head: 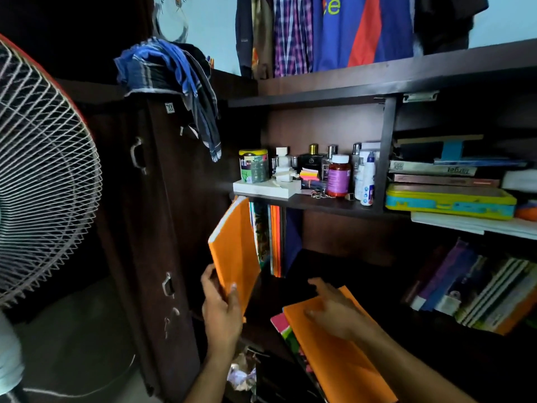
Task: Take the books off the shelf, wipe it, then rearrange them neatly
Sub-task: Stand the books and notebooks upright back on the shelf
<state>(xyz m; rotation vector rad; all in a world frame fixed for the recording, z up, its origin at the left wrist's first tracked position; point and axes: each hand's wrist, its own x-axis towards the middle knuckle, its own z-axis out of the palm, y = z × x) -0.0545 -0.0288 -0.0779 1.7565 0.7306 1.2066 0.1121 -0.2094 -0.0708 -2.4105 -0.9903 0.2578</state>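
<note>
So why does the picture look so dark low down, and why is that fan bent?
Head view: light falls on the upper shelf bottles; the lower shelf sits in deep shadow. The wide-angle lens bows the fan at the edge. The right hand is slightly motion-blurred.

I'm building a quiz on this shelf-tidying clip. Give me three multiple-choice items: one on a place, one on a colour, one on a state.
1. Where do the few upright books stand?
A. top of the cupboard
B. lower shelf, far left
C. on the floor

2. What colour is the cover of the thin book in the left hand?
A. orange
B. green
C. white

3. What is the right hand doing?
A. gripping a bottle
B. hanging idle
C. lying flat on the orange book atop the loose pile

Answers: 1 B, they stand under the toiletry shelf at its left end. 2 A, the cover is plainly orange. 3 C, the fingers lie straight on that cover.
</note>
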